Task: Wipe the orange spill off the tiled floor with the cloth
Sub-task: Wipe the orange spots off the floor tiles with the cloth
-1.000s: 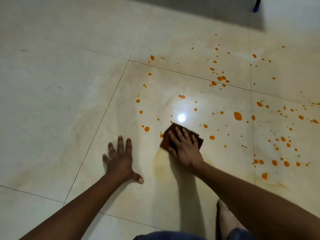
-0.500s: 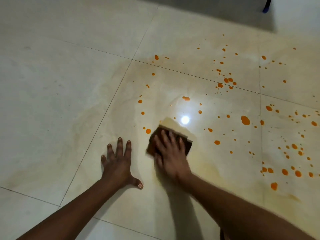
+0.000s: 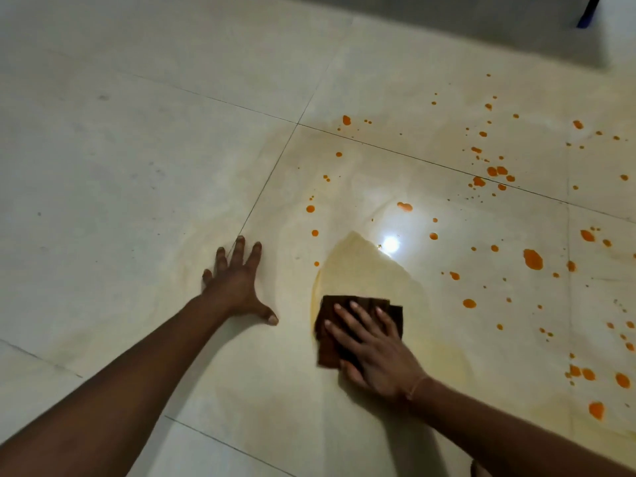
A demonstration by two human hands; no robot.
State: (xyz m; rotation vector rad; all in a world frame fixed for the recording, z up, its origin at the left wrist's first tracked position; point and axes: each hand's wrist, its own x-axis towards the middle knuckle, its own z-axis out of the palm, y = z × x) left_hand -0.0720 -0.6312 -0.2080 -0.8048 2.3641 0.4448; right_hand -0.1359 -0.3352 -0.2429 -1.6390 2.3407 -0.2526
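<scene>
The folded dark-brown cloth (image 3: pixel 328 351) lies flat on the tiled floor (image 3: pixel 137 166), directly under the right hand (image 3: pixel 375 352). That hand presses it down with straight, spread fingers, not curled round it; the cloth's left and far edges show past the fingertips. The left hand (image 3: pixel 237 287) is planted palm-down on the floor just left of the cloth, fingers splayed, holding nothing. A pale yellowish smear (image 3: pixel 361 270) fans out beyond the cloth. Orange spill drops (image 3: pixel 532 259) dot the tiles ahead and to the right, well apart from the cloth.
</scene>
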